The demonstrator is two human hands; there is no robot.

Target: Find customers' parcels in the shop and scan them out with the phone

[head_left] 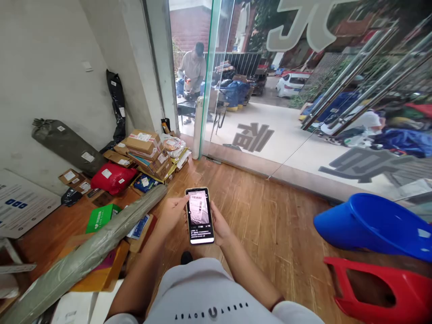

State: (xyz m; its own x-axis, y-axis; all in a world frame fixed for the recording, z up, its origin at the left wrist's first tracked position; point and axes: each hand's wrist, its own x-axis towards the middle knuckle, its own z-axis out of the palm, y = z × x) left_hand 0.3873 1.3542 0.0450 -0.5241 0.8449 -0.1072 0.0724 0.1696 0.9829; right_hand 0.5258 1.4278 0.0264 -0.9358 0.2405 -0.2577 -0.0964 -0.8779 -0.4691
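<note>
A smartphone with a light-coloured case is held upright in front of my body. Its lit screen shows a picture of a label with barcodes, and white text on black below it. My left hand grips the phone's left edge, its thumb at the upper left of the screen. On the opposite edge, my right hand is closed round the phone's lower right side. The fingers behind the phone are hidden.
Stacked parcels, a red package, a green box and a long wrapped roll lie on the left. A glass door stands ahead, with a person outside. Blue and red plastic chairs stand right.
</note>
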